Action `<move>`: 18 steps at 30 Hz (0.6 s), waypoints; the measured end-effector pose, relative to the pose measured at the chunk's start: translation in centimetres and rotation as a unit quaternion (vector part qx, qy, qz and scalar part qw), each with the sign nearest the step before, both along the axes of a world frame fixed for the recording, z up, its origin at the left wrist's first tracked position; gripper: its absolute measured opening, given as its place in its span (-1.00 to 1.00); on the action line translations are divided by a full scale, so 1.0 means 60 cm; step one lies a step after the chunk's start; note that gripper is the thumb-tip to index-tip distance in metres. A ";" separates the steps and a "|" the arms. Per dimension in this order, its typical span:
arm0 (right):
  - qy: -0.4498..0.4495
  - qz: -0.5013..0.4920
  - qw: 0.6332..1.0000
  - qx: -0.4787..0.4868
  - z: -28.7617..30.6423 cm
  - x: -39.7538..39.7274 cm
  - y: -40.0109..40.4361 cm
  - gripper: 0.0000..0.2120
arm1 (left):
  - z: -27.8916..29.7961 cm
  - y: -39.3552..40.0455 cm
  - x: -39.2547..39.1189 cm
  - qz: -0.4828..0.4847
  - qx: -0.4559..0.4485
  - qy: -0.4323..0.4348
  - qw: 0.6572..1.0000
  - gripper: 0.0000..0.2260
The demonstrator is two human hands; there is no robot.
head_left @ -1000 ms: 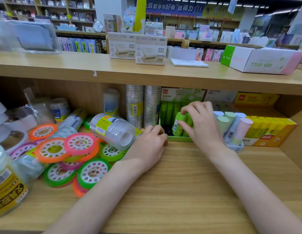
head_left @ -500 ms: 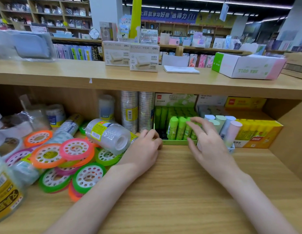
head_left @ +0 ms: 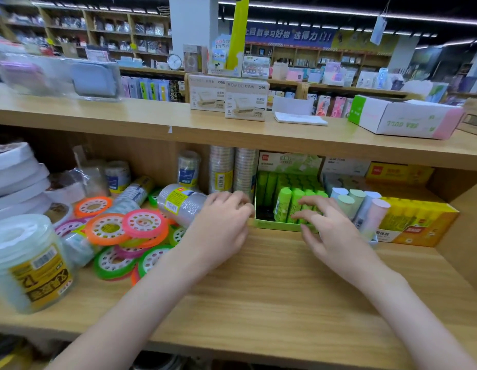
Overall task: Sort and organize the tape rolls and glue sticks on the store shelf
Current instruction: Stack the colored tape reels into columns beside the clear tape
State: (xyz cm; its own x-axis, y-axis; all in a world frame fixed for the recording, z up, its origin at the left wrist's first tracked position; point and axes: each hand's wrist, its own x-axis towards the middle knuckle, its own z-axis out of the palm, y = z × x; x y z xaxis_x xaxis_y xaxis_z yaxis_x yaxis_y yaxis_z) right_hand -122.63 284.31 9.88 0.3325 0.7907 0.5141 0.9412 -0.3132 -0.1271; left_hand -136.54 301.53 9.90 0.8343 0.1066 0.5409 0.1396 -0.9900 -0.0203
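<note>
While the left hand (head_left: 224, 217) gripped the green cardboard tray's (head_left: 274, 225) corner, the right hand (head_left: 323, 222) lay open-fingered on upright green glue sticks (head_left: 294, 206), likely light, rigid, tippy; pinch each near its cap.

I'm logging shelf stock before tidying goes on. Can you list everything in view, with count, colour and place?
green glue sticks: many, upright in the green display box, lower shelf centre
pastel glue sticks: about five, right of the green box
yellow glue stick box: one, far right
flat tape reels: a pile, orange, pink, green, lower shelf left
clear tape packs: several, lying and standing behind the pile
beige boxes: two, top shelf
white carton: one, green and pink ends, top shelf right
left hand: at the green box's left corner
right hand: fingers spread over the green sticks
</note>
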 end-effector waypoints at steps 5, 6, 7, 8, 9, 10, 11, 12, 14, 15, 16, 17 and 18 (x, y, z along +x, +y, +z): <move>0.140 0.098 0.985 0.036 0.012 -0.042 0.042 -0.83 | -0.009 0.048 -0.098 0.079 -0.047 -0.088 0.992 -0.71; 0.166 0.117 0.978 0.042 0.012 -0.051 0.055 -0.80 | -0.017 0.053 -0.112 0.087 -0.060 -0.085 0.991 -0.67; 0.194 0.136 0.971 0.044 0.011 -0.061 0.070 -0.75 | -0.026 0.057 -0.122 0.090 -0.066 -0.078 0.991 -0.62; 0.221 0.151 0.963 0.039 0.010 -0.070 0.086 -0.68 | -0.034 0.060 -0.128 0.084 -0.075 -0.067 0.991 -0.57; 0.238 0.164 0.957 0.029 0.010 -0.080 0.101 -0.60 | -0.040 0.061 -0.132 0.077 -0.091 -0.064 0.991 -0.52; 0.241 0.175 0.954 0.018 0.009 -0.087 0.115 -0.52 | -0.044 0.062 -0.135 0.071 -0.109 -0.068 0.989 -0.48; 0.234 0.183 0.955 0.003 0.008 -0.093 0.129 -0.45 | -0.046 0.065 -0.137 0.067 -0.119 -0.075 0.988 -0.45; 0.217 0.182 0.959 -0.016 0.005 -0.098 0.142 -0.40 | -0.048 0.067 -0.139 0.065 -0.118 -0.080 0.988 -0.46; 0.171 0.145 0.972 -0.066 -0.002 -0.103 0.164 -0.38 | -0.049 0.069 -0.144 0.064 -0.099 -0.073 0.990 -0.49; 0.160 0.116 0.976 -0.088 -0.005 -0.104 0.171 -0.40 | -0.048 0.069 -0.146 0.068 -0.089 -0.069 0.991 -0.49; 0.161 0.088 0.978 -0.102 -0.007 -0.104 0.175 -0.44 | -0.048 0.069 -0.148 0.076 -0.080 -0.065 0.992 -0.50; 0.163 0.067 0.979 -0.105 -0.009 -0.103 0.178 -0.49 | -0.048 0.068 -0.150 0.087 -0.074 -0.065 0.991 -0.51; 0.166 0.052 0.979 -0.103 -0.011 -0.103 0.178 -0.54 | -0.048 0.068 -0.152 0.099 -0.071 -0.067 0.990 -0.52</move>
